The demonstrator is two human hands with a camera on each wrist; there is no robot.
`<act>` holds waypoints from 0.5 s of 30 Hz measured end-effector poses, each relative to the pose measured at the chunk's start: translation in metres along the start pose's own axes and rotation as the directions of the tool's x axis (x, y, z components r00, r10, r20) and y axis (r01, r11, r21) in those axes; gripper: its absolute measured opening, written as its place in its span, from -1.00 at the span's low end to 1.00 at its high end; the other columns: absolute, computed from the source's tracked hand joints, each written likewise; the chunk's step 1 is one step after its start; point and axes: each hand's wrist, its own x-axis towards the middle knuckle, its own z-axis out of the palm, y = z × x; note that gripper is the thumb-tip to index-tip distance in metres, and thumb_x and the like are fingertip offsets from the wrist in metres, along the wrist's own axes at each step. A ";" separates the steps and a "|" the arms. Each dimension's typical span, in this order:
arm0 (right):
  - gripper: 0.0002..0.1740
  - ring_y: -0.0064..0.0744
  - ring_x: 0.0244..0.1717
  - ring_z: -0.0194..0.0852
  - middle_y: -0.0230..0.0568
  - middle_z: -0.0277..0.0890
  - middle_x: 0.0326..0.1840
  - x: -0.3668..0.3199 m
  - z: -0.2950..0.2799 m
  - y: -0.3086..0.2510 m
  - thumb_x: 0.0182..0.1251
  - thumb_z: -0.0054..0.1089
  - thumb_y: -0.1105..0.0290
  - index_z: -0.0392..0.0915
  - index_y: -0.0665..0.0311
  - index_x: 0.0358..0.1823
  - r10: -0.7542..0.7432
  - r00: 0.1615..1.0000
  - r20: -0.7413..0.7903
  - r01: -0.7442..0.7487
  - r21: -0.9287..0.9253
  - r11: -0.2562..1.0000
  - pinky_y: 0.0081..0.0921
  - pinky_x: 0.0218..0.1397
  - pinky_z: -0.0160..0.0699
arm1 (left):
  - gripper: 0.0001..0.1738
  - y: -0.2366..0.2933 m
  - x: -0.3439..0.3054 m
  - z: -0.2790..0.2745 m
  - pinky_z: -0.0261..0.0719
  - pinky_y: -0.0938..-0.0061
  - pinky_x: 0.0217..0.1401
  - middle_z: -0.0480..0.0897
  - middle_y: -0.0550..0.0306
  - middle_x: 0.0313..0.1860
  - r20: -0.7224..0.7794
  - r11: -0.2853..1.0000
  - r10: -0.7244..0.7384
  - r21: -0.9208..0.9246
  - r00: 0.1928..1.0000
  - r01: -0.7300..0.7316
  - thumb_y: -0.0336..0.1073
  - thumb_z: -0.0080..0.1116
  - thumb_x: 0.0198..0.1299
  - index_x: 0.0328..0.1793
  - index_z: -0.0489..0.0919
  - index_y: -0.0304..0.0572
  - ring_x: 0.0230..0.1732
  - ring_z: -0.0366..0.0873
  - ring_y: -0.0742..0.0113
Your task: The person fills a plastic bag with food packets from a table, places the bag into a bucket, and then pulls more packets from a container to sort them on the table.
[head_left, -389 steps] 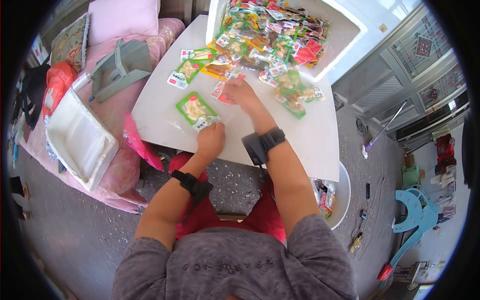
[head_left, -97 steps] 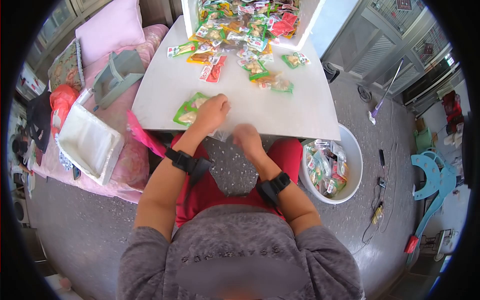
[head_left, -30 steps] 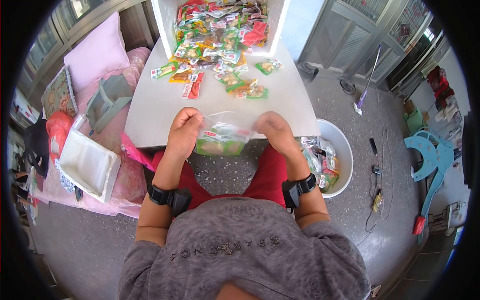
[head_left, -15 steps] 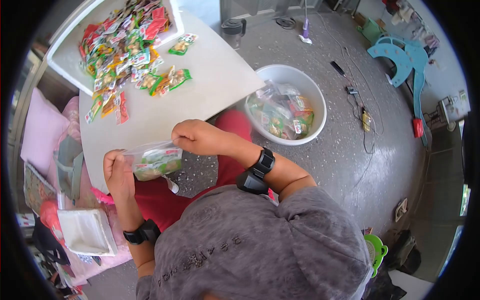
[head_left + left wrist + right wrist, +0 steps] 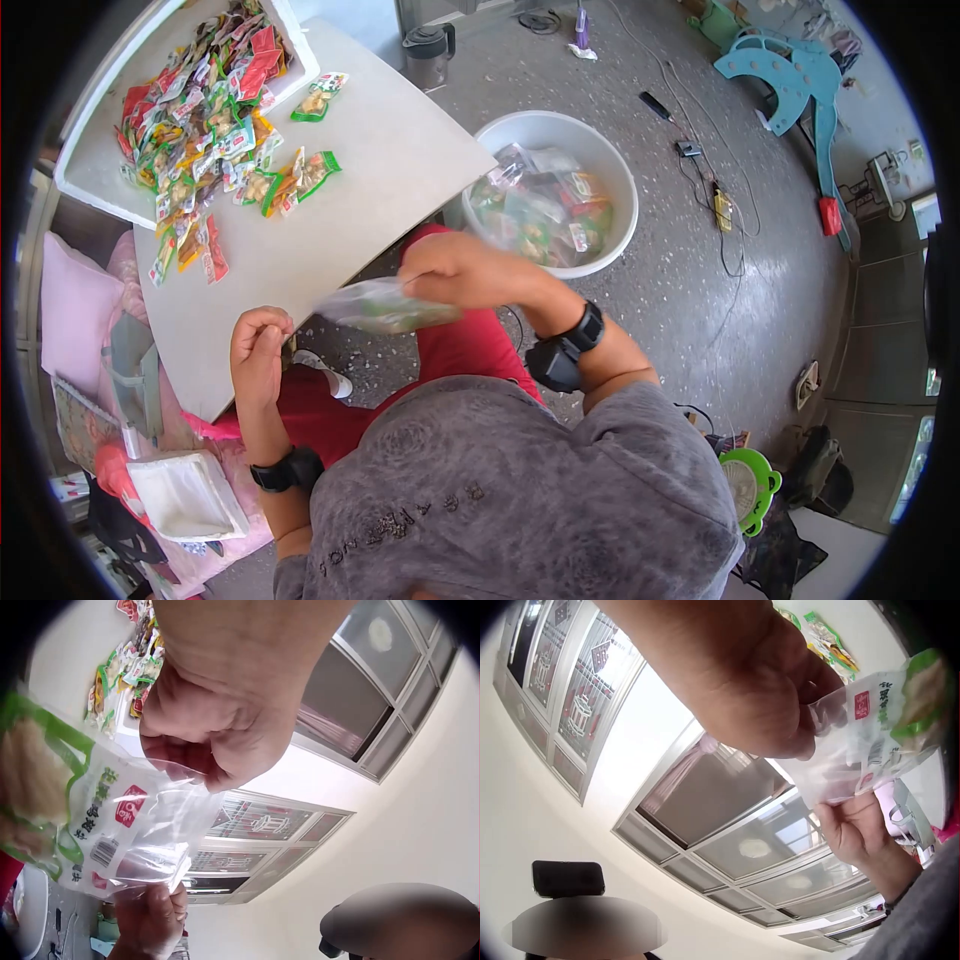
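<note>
A clear plastic bag (image 5: 385, 306) with green-edged food packs inside is blurred in the head view. My right hand (image 5: 450, 270) grips its upper edge, fingers curled. My left hand (image 5: 262, 355) has bent fingers beside the bag's other end; a small gap shows in the head view. From the left wrist, the left hand (image 5: 217, 712) pinches the bag's clear edge (image 5: 161, 840), with the right hand (image 5: 150, 919) at the opposite edge. From the right wrist, the right hand (image 5: 757, 682) pinches the bag (image 5: 840, 742), and the left hand (image 5: 866, 832) touches its lower edge.
A foam box (image 5: 85, 165) spills colourful packets onto the white table (image 5: 390, 150). A round white tub (image 5: 625, 205) on the floor at right holds filled clear bags. Behind it lie cables (image 5: 722, 205). An empty foam tray (image 5: 190, 497) rests on the pink bedding at left.
The head view has swung toward the tub. Compared with half a second ago, the right hand and bag have shifted right, away from the left hand, and the bag has tilted flatter.
</note>
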 end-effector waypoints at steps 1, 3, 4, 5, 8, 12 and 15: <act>-0.91 -0.22 -0.46 0.33 -0.12 0.33 -0.55 -0.010 -0.016 0.000 -0.01 -0.01 0.46 0.39 0.35 -0.51 0.037 0.999 -0.007 -0.038 -0.058 0.998 -0.44 -0.37 0.28 | -0.92 -0.008 0.001 -0.005 0.28 0.59 -0.21 0.39 0.13 -0.37 -0.051 0.999 -0.032 0.020 0.998 0.033 -0.47 -0.12 0.06 -0.29 0.35 -0.30 -0.32 0.30 0.44; -0.93 -0.32 -0.46 0.34 -0.18 0.34 -0.55 -0.033 -0.049 0.006 -0.01 -0.01 0.47 0.41 0.32 -0.50 0.173 0.982 -0.074 -0.185 -0.199 0.962 -0.50 -0.38 0.29 | -0.92 -0.024 0.003 -0.017 0.28 0.61 -0.23 0.38 0.15 -0.40 -0.149 0.995 -0.084 0.031 0.985 0.090 -0.48 -0.12 0.06 -0.29 0.35 -0.29 -0.34 0.29 0.45; -0.94 -0.39 -0.46 0.34 -0.23 0.36 -0.54 -0.047 -0.065 0.013 -0.01 0.00 0.47 0.42 0.31 -0.49 0.267 0.954 -0.138 -0.296 -0.273 0.915 -0.54 -0.38 0.30 | -0.92 -0.032 0.002 -0.023 0.28 0.60 -0.22 0.37 0.16 -0.41 -0.196 0.993 -0.107 0.021 0.975 0.113 -0.47 -0.13 0.07 -0.28 0.34 -0.29 -0.34 0.29 0.45; -0.93 -0.45 -0.46 0.33 -0.28 0.37 -0.53 -0.062 -0.084 0.022 -0.01 0.01 0.46 0.42 0.30 -0.50 0.304 0.935 -0.184 -0.342 -0.227 0.912 -0.57 -0.38 0.30 | -0.91 -0.039 0.001 -0.029 0.27 0.59 -0.22 0.35 0.17 -0.42 -0.242 0.991 -0.129 0.009 0.962 0.135 -0.46 -0.13 0.07 -0.28 0.33 -0.28 -0.34 0.29 0.44; -0.92 -0.58 -0.46 0.31 -0.38 0.39 -0.54 -0.097 -0.132 0.055 -0.02 0.03 0.43 0.44 0.29 -0.52 0.512 0.803 -0.304 -0.570 -0.143 0.809 -0.63 -0.38 0.29 | -0.91 -0.055 -0.007 -0.047 0.28 0.61 -0.28 0.35 0.19 -0.45 -0.371 0.986 -0.163 -0.043 0.914 0.158 -0.46 -0.13 0.07 -0.28 0.33 -0.27 -0.39 0.29 0.47; -0.86 -0.46 -0.45 0.34 -0.26 0.41 -0.53 -0.102 -0.164 0.102 0.00 0.00 0.37 0.44 0.30 -0.51 0.633 0.684 -0.364 -0.729 -0.289 0.621 -0.54 -0.34 0.31 | -0.90 -0.069 -0.019 -0.063 0.30 0.65 -0.32 0.37 0.19 -0.46 -0.414 0.984 -0.181 -0.069 0.892 0.167 -0.49 -0.12 0.06 -0.27 0.34 -0.28 -0.43 0.28 0.50; -0.80 -0.24 -0.36 0.41 -0.11 0.44 -0.43 -0.099 -0.178 0.174 0.04 -0.06 0.31 0.45 0.30 -0.43 0.606 0.651 -0.456 -0.743 -0.547 0.386 -0.39 -0.26 0.36 | -0.90 -0.077 -0.026 -0.069 0.30 0.66 -0.34 0.36 0.20 -0.48 -0.487 0.973 -0.224 -0.059 0.844 0.224 -0.48 -0.11 0.06 -0.27 0.34 -0.28 -0.44 0.29 0.50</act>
